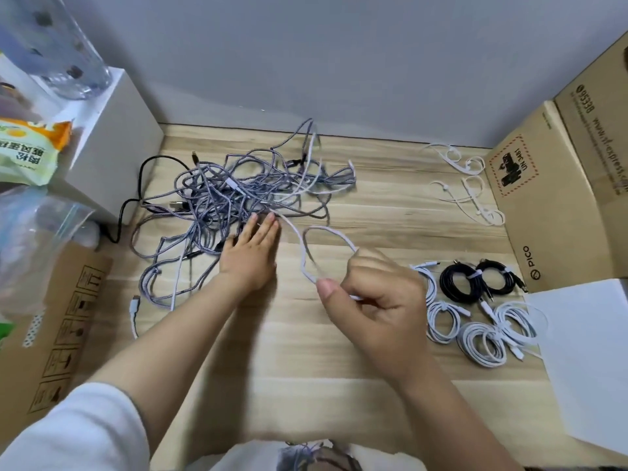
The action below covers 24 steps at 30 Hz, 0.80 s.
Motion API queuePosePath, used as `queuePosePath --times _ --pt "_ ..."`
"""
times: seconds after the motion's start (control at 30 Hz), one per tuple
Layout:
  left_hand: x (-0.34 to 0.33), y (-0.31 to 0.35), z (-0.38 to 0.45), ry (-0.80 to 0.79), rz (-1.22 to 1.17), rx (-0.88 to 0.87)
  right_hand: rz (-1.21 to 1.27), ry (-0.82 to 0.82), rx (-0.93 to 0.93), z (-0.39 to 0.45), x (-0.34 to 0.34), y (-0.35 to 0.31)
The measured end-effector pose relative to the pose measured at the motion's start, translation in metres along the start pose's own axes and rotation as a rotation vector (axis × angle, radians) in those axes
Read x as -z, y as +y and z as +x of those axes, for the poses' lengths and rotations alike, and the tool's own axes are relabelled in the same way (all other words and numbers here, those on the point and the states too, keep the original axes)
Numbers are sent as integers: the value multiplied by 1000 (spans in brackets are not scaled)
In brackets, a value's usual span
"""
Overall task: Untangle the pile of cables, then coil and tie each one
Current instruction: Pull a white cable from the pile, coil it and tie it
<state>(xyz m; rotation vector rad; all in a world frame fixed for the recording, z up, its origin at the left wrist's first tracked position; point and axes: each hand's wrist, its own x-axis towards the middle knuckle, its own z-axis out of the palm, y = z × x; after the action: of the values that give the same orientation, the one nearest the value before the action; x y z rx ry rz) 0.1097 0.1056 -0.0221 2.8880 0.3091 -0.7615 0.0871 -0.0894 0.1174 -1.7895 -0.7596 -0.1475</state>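
Right of the tangled pile (238, 195), the right hand (377, 297) pinches a white cable (302, 253); the left hand (249, 253) lies flat.

Head camera looks steeply down, close above table (373, 205).

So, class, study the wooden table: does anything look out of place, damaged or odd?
Nothing looks damaged or spilled. The tangled heap of grey braided cables is simply unsorted, the tied black and white coils lie tidy, and the right hand holds a white cable loop.
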Motion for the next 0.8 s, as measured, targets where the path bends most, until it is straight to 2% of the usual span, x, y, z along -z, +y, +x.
queuePosePath --times 0.07,0.1,0.17,0.2,0.23,0.3,0.37,0.43,0.53,0.67,0.8 --pt "15 8 0 -32 -188 23 26 0 -27 5 6 -6" --pt "26 14 -3 1 -396 65 30 4 -52 8 7 -4" --pt "47 30 -23 -3 -1077 178 48 23 -84 11 7 0" --pt "56 36 -35 -106 -1402 197 63 32 -94 11 7 1" --pt "65 42 -45 -272 -1616 198 66 39 -102 11 8 3" --pt "67 45 -61 -555 -1736 97 61 39 -114 11 8 3" --pt "64 47 -67 -648 -1734 8 67 33 -103 10 8 3" --pt "65 50 -69 -623 -1757 -35 59 19 -93 10 10 2" --pt "69 60 -73 -515 -1963 -28 49 -29 -76 6 15 0" --pt "74 67 -70 -448 -2207 88 11 -129 32 -4 14 -6" --pt "71 54 -54 -236 -2564 244 231 -191 8 -10 28 -15"
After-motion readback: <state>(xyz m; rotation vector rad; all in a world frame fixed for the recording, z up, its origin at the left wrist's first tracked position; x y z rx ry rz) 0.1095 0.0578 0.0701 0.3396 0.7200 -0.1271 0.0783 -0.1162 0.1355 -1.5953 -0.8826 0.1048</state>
